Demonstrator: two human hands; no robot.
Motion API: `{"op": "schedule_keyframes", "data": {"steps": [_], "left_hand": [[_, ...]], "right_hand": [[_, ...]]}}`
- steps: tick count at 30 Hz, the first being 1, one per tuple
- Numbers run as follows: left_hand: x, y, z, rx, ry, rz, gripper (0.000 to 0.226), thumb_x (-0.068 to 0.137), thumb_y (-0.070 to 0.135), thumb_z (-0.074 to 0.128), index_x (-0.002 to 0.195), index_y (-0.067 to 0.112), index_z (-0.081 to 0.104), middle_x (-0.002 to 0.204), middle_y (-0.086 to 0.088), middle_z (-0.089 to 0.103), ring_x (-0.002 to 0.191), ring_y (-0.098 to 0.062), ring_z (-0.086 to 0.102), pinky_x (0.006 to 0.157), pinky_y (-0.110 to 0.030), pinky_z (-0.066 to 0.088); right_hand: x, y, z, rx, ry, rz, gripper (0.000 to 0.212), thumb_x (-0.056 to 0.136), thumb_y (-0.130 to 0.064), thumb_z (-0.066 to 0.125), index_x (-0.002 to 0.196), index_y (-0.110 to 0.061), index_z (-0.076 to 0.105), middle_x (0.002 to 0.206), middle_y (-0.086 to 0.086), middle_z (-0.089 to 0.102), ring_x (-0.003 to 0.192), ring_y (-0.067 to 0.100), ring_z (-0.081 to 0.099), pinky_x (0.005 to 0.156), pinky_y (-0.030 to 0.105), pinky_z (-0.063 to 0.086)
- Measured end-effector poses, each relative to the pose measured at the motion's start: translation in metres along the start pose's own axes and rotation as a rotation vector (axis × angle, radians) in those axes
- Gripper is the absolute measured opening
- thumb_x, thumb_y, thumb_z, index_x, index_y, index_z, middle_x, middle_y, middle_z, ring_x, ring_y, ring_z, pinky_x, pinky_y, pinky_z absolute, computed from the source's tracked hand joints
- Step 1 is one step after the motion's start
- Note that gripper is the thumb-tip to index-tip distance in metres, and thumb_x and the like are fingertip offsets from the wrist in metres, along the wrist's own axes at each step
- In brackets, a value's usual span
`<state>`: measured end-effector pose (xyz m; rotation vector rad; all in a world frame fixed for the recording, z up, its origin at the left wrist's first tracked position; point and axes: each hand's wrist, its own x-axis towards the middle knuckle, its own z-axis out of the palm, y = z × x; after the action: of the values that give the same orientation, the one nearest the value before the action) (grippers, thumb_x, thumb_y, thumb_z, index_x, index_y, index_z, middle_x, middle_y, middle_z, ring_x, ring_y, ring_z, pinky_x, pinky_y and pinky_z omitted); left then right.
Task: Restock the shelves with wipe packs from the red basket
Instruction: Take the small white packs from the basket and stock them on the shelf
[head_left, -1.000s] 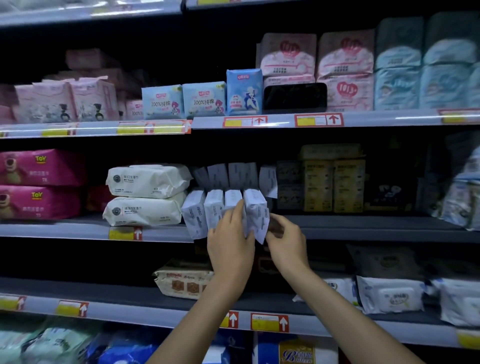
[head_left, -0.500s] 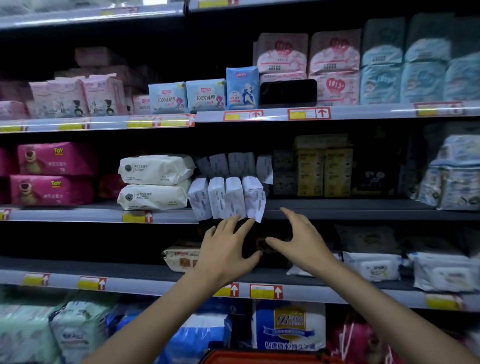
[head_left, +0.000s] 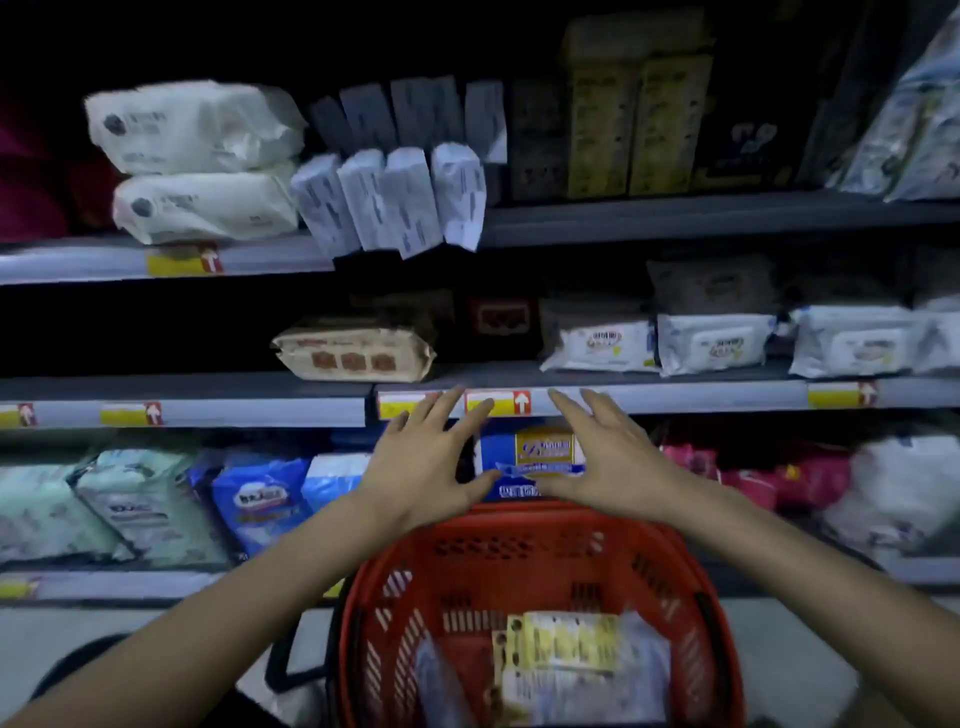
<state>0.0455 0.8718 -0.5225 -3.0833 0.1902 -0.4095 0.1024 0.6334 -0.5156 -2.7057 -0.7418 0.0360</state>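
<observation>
Hands spread and empty above red basket (head_left: 519, 525): left hand (head_left: 426, 462), right hand (head_left: 608, 462). Risk: tilted wipe packs (head_left: 395, 202) overhanging shelf edge (head_left: 675, 221), liable to topple if knocked.

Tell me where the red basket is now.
The red basket sits bottom centre of the head view, below the left hand and right hand.
</observation>
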Motion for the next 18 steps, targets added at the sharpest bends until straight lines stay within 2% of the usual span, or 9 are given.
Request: {"op": "schedule_keyframes", "data": {"steps": [4,7,12,14,16,18], "left_hand": [[-0.014,0.005,0.063,-0.048,-0.145,0.010,0.090,0.086,0.077,0.037,0.165,0.038,0.017,0.172,-0.004,0.020,0.157,-0.030,0.023,0.121,-0.051,0.030],[-0.027,0.013,0.111,-0.069,-0.222,0.021,0.087,0.085,0.074,0.038,0.162,0.035,0.027,0.167,-0.005,0.031,0.151,-0.030,0.035,0.116,-0.050,0.036],[-0.048,0.028,0.185,-0.076,-0.402,0.051,0.081,0.088,0.069,0.041,0.158,0.030,0.036,0.154,-0.002,0.046,0.139,-0.030,0.048,0.107,-0.046,0.043],[-0.054,0.038,0.208,-0.071,-0.463,0.070,0.073,0.093,0.065,0.047,0.156,0.030,0.038,0.150,-0.002,0.049,0.136,-0.028,0.050,0.106,-0.045,0.042],[-0.057,0.049,0.228,-0.093,-0.534,0.096,0.068,0.095,0.061,0.052,0.154,0.030,0.040,0.148,-0.001,0.051,0.135,-0.028,0.051,0.107,-0.045,0.042],[-0.055,0.062,0.244,-0.126,-0.614,0.149,0.069,0.095,0.060,0.053,0.156,0.030,0.037,0.151,-0.003,0.050,0.136,-0.030,0.050,0.108,-0.047,0.043]], "right_hand": [[-0.007,0.028,0.053,-0.050,-0.155,-0.006,0.109,0.082,-0.067,0.068,0.163,-0.027,0.007,0.166,0.018,0.016,0.155,0.033,0.015,0.123,0.046,0.026],[-0.014,0.047,0.089,-0.068,-0.295,0.001,0.104,0.084,-0.065,0.068,0.162,-0.023,0.015,0.162,0.016,0.026,0.150,0.034,0.027,0.121,0.044,0.031],[-0.026,0.078,0.135,-0.146,-0.585,-0.019,0.076,0.093,-0.046,0.069,0.155,-0.017,0.035,0.145,0.013,0.048,0.135,0.032,0.047,0.108,0.039,0.043],[-0.027,0.087,0.145,-0.218,-0.681,-0.030,0.069,0.095,-0.043,0.068,0.152,-0.016,0.041,0.144,0.012,0.053,0.132,0.031,0.052,0.103,0.038,0.046],[-0.028,0.093,0.153,-0.287,-0.751,-0.030,0.068,0.097,-0.042,0.066,0.154,-0.016,0.040,0.148,0.010,0.053,0.134,0.031,0.052,0.102,0.036,0.046],[-0.029,0.100,0.159,-0.344,-0.801,-0.029,0.060,0.099,-0.039,0.063,0.151,-0.017,0.043,0.141,0.010,0.057,0.127,0.031,0.056,0.099,0.038,0.051]]}}
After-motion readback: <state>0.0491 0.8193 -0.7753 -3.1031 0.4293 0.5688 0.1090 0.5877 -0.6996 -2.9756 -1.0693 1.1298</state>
